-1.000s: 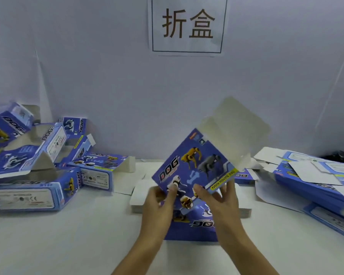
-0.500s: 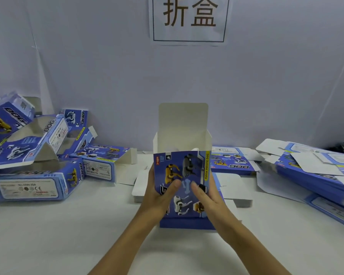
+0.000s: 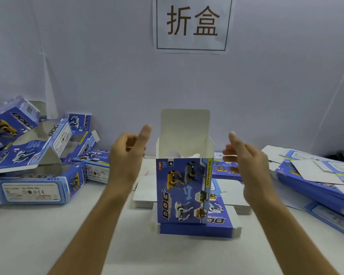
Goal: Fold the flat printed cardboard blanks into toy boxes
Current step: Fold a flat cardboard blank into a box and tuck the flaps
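Between the 2 raised hands, 1 blue toy box (image 3: pixel 184 190) stands upright on a stack of flat blanks (image 3: pixel 196 228) on the white table (image 3: pixel 48 245). Its top is unclosed: the white lid flap (image 3: pixel 185 126) rises vertically at the rear edge.

Head view, left side: the left hand (image 3: pixel 125 155) hovers just left of the box top, apart from the cardboard. Its index finger points upward, the remaining fingers curl loosely, and it grasps nothing.

Head view, right side: the right hand (image 3: pixel 246 159) hovers just right of the box top, also clear of it. Its fingers are extended and relaxed; it grasps nothing.

Further left of the left hand lies a pile of folded boxes (image 3: pixel 38 155). Further right of the right hand lie more flat blanks (image 3: pixel 316 179). Behind the box, a paper sign (image 3: pixel 192 23) with 2 printed characters hangs on the wall.
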